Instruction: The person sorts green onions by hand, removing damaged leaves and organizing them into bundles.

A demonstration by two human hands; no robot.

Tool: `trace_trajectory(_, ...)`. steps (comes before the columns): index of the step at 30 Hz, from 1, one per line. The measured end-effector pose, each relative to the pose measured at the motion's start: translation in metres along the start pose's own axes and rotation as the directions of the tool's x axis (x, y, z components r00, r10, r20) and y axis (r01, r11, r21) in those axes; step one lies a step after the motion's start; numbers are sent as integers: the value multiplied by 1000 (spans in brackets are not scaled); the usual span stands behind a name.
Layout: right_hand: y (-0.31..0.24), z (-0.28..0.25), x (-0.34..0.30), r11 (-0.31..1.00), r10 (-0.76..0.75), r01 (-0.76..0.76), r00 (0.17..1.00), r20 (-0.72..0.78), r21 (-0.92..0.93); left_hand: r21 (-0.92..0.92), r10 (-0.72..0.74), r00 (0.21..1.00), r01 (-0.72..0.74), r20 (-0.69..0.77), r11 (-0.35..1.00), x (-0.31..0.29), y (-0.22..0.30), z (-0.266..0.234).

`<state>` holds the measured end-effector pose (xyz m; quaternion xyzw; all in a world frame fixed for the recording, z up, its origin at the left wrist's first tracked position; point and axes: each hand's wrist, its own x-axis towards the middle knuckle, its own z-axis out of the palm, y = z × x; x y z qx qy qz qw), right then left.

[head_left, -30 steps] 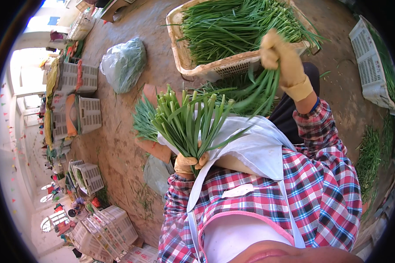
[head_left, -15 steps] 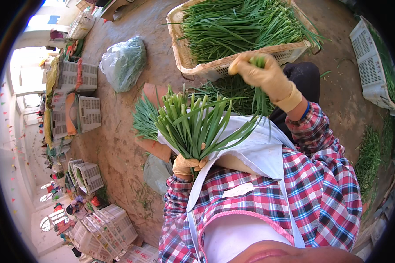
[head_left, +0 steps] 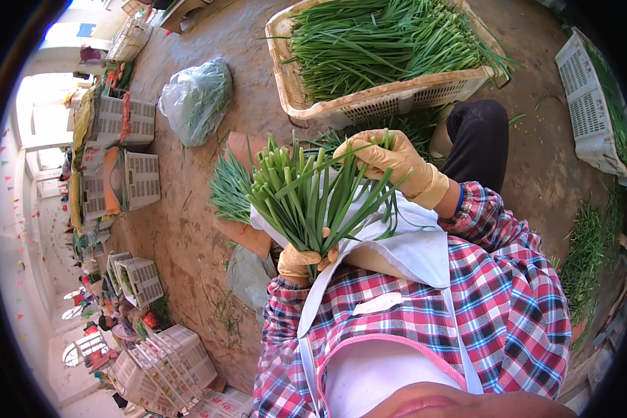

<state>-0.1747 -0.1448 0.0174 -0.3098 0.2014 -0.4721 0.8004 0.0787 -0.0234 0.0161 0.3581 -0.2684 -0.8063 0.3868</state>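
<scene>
My left hand (head_left: 301,262), in a tan glove, is closed round the lower part of a fanned bunch of garlic chives (head_left: 296,198) in front of my chest, cut ends pointing up and away. Just right of the bunch, my gloved right hand (head_left: 400,167) pinches a few chive stalks, their pale ends showing above the fingers. Its fingertips are near the bunch's upper right side; whether they touch it I cannot tell. Another pile of chives (head_left: 231,189) lies beyond the bunch to the left. A pale apron (head_left: 414,247) spreads beneath my hands.
A cream plastic crate (head_left: 397,95) of chives stands ahead. To its left is a tied clear plastic bag (head_left: 198,103) of greens. A white crate (head_left: 589,104) is at far right, with loose greens (head_left: 584,244) nearer. Stacked crates (head_left: 139,181) and people line the left.
My right hand has come down and left from near the crate's edge to the bunch, bringing the chive stalks with it. My left hand keeps hold of the bunch, almost unmoved.
</scene>
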Motion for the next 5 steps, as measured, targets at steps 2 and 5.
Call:
trace_trajectory(2, -10, 1, -1, 998, -41, 39, 998, -57, -43, -44, -27, 997, 30, 70, 999, 2, 0, -3)
trace_trajectory(5, -36, -11, -4, 978, -112, 102, 993, -46, -183, -32, -119, 984, 124, 129, 992, 7, 7, -13)
